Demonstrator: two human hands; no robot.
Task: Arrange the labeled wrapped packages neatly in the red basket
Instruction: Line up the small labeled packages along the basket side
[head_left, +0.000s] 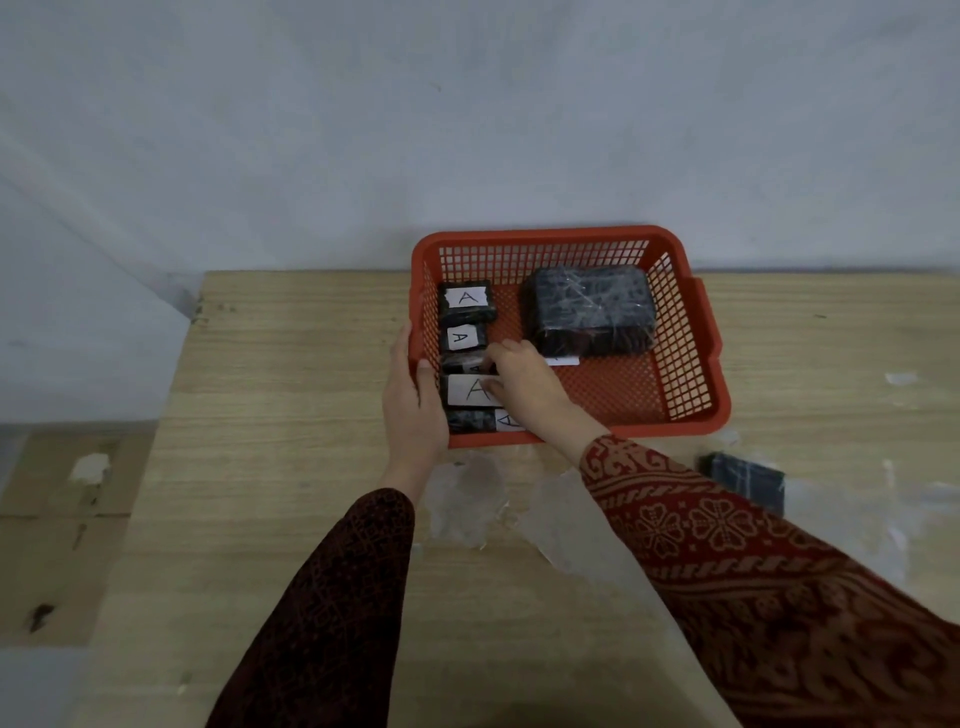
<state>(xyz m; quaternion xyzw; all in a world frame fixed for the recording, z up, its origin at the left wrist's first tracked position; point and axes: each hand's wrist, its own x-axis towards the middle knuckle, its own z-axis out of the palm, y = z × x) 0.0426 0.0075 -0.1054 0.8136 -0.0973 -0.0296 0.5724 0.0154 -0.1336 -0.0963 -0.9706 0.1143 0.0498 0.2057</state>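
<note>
A red mesh basket (691, 343) stands on the wooden table against the wall. Along its left wall runs a row of several small dark wrapped packages with white "A" labels, the farthest (466, 301) at the back. A large dark wrapped package (589, 309) lies at the back right of the basket, a white label poking out under its near edge. My left hand (413, 405) grips the basket's left rim, thumb inside. My right hand (527, 384) reaches in, its fingers pinching the third small package (462, 362) in the row.
A flat dark wrapped package (743, 480) lies on the table to the right, partly behind my right sleeve. Crumpled clear plastic film (465, 501) sits on the table just in front of the basket. The table's left edge drops to a floor with cardboard.
</note>
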